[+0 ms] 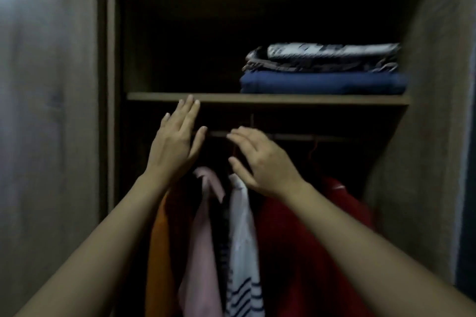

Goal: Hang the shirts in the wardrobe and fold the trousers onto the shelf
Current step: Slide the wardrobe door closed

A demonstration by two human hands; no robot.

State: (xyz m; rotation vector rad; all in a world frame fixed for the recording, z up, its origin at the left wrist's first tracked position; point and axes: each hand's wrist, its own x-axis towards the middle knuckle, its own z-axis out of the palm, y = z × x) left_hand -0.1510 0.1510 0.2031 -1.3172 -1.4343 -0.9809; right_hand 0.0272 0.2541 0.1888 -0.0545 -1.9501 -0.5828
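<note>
Outstretched left hand [175, 141], right hand [260, 159]; folded trousers [322, 82], flat wooden shelf [257, 99].

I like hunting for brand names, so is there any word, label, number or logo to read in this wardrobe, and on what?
No text here can be read.
Top folded garment on the shelf: black-and-white print, too blurred to tell whether it holds letters.
Red shirt: small white mark near the shoulder, too small to read.
</note>
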